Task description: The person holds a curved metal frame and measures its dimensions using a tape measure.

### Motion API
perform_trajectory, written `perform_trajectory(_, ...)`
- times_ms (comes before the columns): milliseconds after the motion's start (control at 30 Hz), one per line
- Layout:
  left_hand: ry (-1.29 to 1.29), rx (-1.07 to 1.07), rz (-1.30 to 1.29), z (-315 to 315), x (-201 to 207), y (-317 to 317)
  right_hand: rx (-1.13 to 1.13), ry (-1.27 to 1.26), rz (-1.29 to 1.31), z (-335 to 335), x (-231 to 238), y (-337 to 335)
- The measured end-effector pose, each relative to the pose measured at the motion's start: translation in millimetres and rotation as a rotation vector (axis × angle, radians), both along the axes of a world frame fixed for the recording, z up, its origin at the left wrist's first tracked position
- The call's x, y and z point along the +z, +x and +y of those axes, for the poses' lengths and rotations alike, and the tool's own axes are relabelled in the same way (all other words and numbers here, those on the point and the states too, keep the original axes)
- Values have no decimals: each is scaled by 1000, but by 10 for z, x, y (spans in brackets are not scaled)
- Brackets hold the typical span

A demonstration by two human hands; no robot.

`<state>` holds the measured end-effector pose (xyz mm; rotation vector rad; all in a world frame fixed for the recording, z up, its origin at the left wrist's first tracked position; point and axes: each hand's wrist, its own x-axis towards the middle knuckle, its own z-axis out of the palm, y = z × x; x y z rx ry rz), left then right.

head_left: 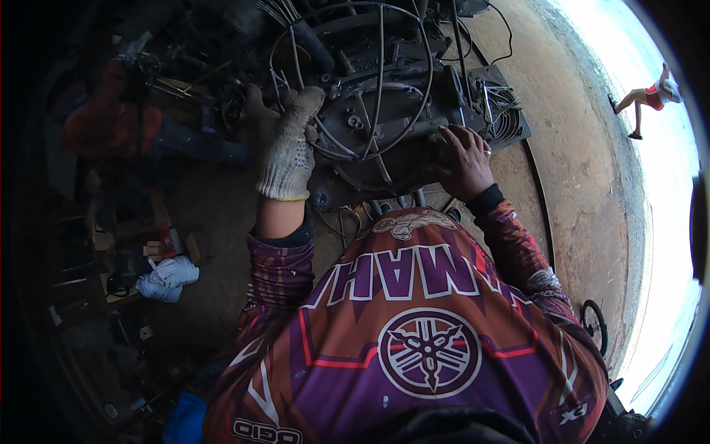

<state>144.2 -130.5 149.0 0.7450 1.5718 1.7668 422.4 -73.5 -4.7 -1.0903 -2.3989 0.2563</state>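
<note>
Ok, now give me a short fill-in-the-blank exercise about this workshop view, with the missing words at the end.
1. Beside the rounded rod frame, the left hand wears a knitted ____.
2. The right hand is bare except for a ____ on one finger.
3. The white bundle lies toward the picture's ____ side.
4. The person outdoors is toward the picture's ____ side.

Missing words: glove; ring; left; right.

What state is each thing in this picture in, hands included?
Left hand, gloved, fingers against the rod frame; exact grip unclear.
Right hand, bare, fingers bent; what lies under them is hidden.
Rod frame, curved, open between its rods.
Coiled wire, loosely looped.
Thin rods, bunched together.
White bundle, crumpled.
Wheel, partly hidden.
</note>
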Motion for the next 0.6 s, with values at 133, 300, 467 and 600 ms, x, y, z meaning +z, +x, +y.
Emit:
perform_trajectory(133, 29, -10, 16, 137, 80, 59, -26, -161, 415, 70, 385, -120)
perform_trajectory(300, 90, -121, 15, 385, 152, 128, 135, -994, 1027, 598, 1033, -477)
perform_trajectory(467, 241, -262, -168, 689, 152, 59, -16, -1158, 941, 1024, 1159, -516)
perform_trajectory(600, 182, -391, -111, 763, 188, -183, -57, -1185, 929, 1156, 1269, -572)
